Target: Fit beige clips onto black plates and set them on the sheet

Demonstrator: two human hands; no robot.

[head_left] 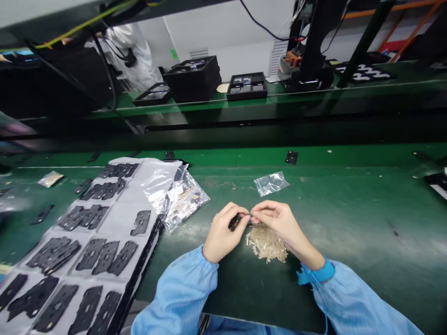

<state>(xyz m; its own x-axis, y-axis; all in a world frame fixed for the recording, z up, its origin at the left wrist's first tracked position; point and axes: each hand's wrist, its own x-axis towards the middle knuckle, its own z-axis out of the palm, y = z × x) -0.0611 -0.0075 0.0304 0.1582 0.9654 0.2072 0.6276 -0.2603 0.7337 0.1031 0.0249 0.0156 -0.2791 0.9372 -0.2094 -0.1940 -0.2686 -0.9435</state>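
Note:
My left hand is closed around a small black part, held just above the green bench top. My right hand pinches a tiny piece at its fingertips, right against that black part; the piece is too small to name. Below my right hand lies a heap of small tan pieces. Both arms wear light blue sleeves.
A white sheet with several flat black parts lies at the left, clear plastic bags beside it. A small clear bag lies beyond my hands. Black trays stand on the far shelf, near a person in white.

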